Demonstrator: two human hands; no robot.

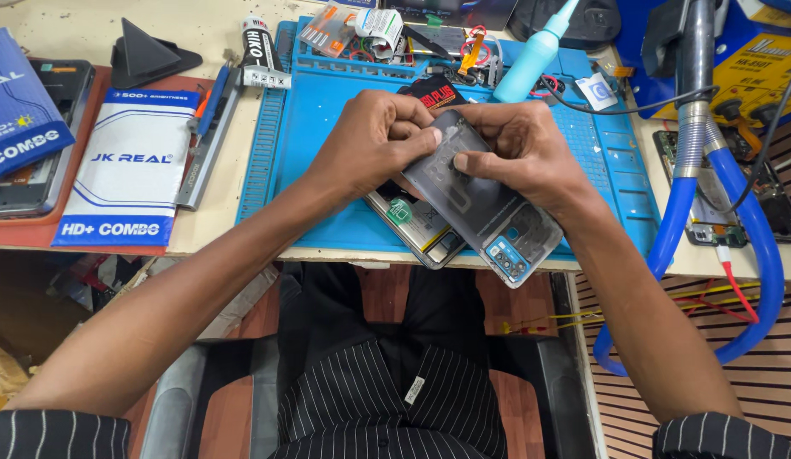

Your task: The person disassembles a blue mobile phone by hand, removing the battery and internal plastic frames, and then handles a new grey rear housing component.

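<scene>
Grey translucent back cover (476, 200) gripped between both our hands above the blue mat (327, 170).

We reach in with both forearms converging, the left hand (374, 140) curled on the cover's upper left edge with the thumb pressing down, the right hand (527, 149) closed on its upper right edge, thumb on its face. Beneath it lies an opened phone (416, 223), mostly covered, so we cannot tell whether the cover touches it; probably it sits just above. Our fingers hide the cover's top end. Its camera end overhangs the near edge of the bench (225, 229). To the right, blue hoses (752, 229) loop close by our right wrist; to the left, the mat is open, with white and blue boxes (123, 170) lying farther out.
</scene>
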